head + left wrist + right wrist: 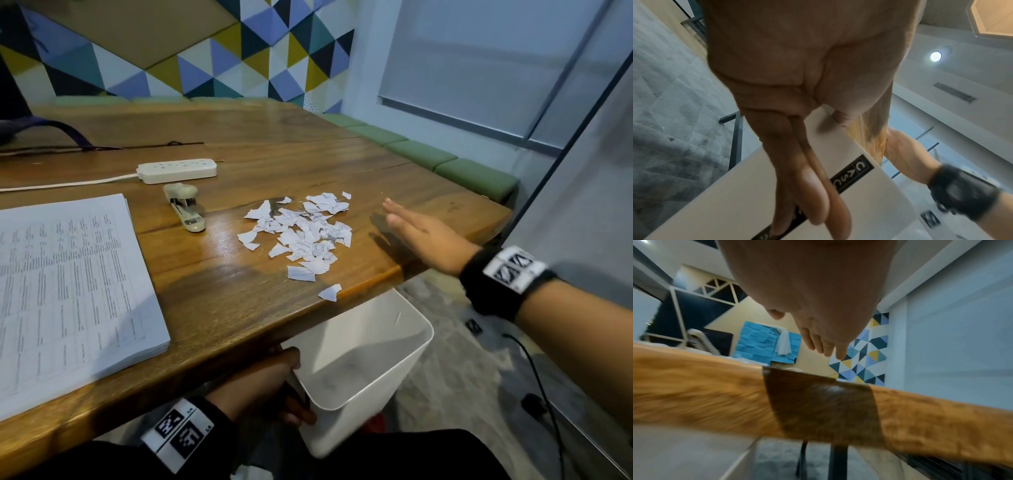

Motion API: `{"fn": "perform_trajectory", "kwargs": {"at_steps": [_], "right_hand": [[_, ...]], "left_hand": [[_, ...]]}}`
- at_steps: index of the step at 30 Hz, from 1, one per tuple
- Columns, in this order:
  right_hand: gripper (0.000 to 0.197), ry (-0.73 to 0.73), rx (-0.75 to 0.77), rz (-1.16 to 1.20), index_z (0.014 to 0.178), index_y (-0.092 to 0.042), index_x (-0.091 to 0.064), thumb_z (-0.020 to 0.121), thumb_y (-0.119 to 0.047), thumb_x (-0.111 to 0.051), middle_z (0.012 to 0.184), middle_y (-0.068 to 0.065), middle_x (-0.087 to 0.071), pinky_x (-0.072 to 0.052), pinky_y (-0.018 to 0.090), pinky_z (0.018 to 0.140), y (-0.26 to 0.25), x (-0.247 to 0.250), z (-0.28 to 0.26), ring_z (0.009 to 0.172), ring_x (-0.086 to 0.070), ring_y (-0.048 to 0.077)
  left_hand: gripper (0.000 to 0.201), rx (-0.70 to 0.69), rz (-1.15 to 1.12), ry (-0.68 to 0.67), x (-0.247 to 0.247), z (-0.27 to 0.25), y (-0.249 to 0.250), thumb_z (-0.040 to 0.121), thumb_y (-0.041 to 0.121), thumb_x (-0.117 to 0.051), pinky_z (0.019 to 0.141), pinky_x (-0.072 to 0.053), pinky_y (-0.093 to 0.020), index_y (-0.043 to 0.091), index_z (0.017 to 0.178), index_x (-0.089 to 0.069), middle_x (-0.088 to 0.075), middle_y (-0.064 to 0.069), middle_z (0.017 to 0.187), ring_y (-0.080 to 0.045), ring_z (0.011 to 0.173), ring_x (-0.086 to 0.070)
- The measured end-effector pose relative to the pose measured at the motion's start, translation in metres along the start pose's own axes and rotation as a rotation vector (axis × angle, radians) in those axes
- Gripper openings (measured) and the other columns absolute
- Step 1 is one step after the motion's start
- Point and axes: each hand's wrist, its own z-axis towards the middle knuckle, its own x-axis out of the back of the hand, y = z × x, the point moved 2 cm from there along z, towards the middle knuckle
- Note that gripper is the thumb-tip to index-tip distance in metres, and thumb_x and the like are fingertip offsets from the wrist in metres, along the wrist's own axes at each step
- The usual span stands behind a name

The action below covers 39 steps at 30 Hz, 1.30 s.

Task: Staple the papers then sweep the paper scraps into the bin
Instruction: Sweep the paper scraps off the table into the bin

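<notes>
A pile of torn white paper scraps point(303, 234) lies on the wooden table point(219, 301) near its front right edge. My right hand point(416, 229) is flat and open, edge-on just right of the pile, its fingers point(826, 345) straight. Below the table edge my left hand point(274, 380) grips the rim of a white bin point(359, 370), thumb over the rim and fingers point(813, 194) along the bin's outer wall point(719, 203). The bin's mouth sits under the table edge below the scraps. A cream stapler point(186, 210) lies left of the pile, and a thick stack of printed papers point(65, 287) rests at the left.
A white power strip point(178, 170) with its cable lies behind the stapler. Green bench cushions point(445, 161) line the table's far right side. A black cable point(537, 377) trails on the grey floor at right. A dark bag strap point(51, 132) sits at the far left.
</notes>
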Motion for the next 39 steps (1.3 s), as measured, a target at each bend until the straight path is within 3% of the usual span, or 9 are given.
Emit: {"fn": "perform_trajectory", "kwargs": {"at_steps": [7,12,14,17,21,24,29,32,39], "right_hand": [[0.049,-0.119,-0.283,-0.129,0.151,-0.011,-0.042,0.108,-0.031,-0.028,0.161,0.015,-0.037,-0.027,0.041,0.118,0.006,0.004,0.094,0.145,-0.039,0.033],[0.027,-0.205,-0.353,-0.252,0.108,-0.015,-0.049,0.110,-0.022,-0.023,0.155,0.024,-0.042,-0.029,0.040,0.116,0.027,-0.005,0.128,0.132,-0.046,0.031],[0.023,-0.195,-0.364,-0.246,0.106,-0.021,-0.043,0.109,-0.032,-0.024,0.152,0.023,-0.045,-0.028,0.041,0.117,0.023,-0.005,0.139,0.133,-0.047,0.032],[0.030,-0.184,-0.319,-0.254,0.092,-0.029,-0.048,0.106,-0.044,-0.025,0.127,0.015,-0.052,-0.033,0.043,0.112,0.017,-0.008,0.160,0.109,-0.044,0.020],[0.031,-0.252,-0.275,-0.232,0.131,-0.023,-0.047,0.112,-0.028,-0.023,0.161,0.020,-0.037,-0.023,0.037,0.119,-0.014,-0.015,0.154,0.127,-0.042,0.020],[0.051,-0.345,-0.134,-0.345,0.161,-0.007,-0.018,0.114,-0.024,-0.016,0.172,0.012,-0.009,-0.012,0.028,0.122,-0.030,-0.023,0.138,0.158,-0.014,0.023],[0.059,-0.430,-0.025,-0.237,0.164,-0.024,-0.011,0.109,-0.046,-0.017,0.172,-0.006,-0.009,-0.009,0.022,0.116,-0.049,-0.033,0.094,0.157,-0.016,0.014],[0.065,-0.435,0.051,-0.235,0.164,-0.028,-0.013,0.103,-0.046,-0.028,0.171,-0.013,0.000,-0.009,0.033,0.127,-0.047,-0.037,0.067,0.157,-0.008,0.007],[0.063,-0.437,0.170,-0.241,0.164,-0.020,-0.005,0.109,-0.036,-0.031,0.171,-0.007,0.005,0.001,0.026,0.126,-0.047,-0.040,-0.006,0.157,0.003,0.005]], "left_hand": [[0.028,-0.035,-0.024,-0.012,0.006,0.003,-0.009,0.103,0.027,-0.044,0.044,-0.057,-0.029,0.003,0.117,-0.047,-0.073,-0.035,0.084,-0.034,0.052,-0.074],[0.024,-0.060,0.011,-0.030,0.008,0.005,-0.016,0.101,0.026,-0.044,0.049,-0.054,-0.031,0.005,0.107,-0.052,-0.073,-0.036,0.083,-0.033,0.050,-0.071],[0.028,-0.076,0.045,-0.024,0.008,0.008,-0.018,0.101,0.026,-0.043,0.049,-0.054,-0.031,0.002,0.108,-0.055,-0.074,-0.035,0.077,-0.030,0.048,-0.067],[0.029,-0.071,0.027,-0.036,0.007,0.010,-0.022,0.106,0.029,-0.040,0.049,-0.055,-0.030,0.004,0.115,-0.051,-0.071,-0.026,0.061,-0.028,0.047,-0.068],[0.035,-0.051,-0.026,-0.051,0.005,0.007,-0.018,0.106,0.030,-0.042,0.048,-0.054,-0.028,0.000,0.099,-0.059,-0.072,-0.030,0.065,-0.028,0.048,-0.067],[0.045,-0.021,-0.025,-0.044,0.003,0.008,-0.018,0.105,0.030,-0.041,0.050,-0.052,-0.029,0.001,0.076,-0.060,-0.069,-0.028,0.062,-0.031,0.054,-0.068],[0.032,-0.027,0.006,-0.029,0.002,0.013,-0.016,0.101,0.029,-0.044,0.049,-0.057,-0.032,-0.001,0.104,-0.055,-0.074,-0.034,0.077,-0.035,0.054,-0.074],[0.024,-0.068,-0.015,-0.009,0.003,0.008,-0.013,0.101,0.027,-0.045,0.053,-0.059,-0.036,0.006,0.112,-0.050,-0.074,-0.035,0.080,-0.038,0.056,-0.074],[0.034,-0.016,-0.002,-0.025,0.004,-0.003,-0.008,0.099,0.025,-0.046,0.047,-0.056,-0.028,-0.007,0.105,-0.055,-0.074,-0.032,0.077,-0.036,0.058,-0.076]]}}
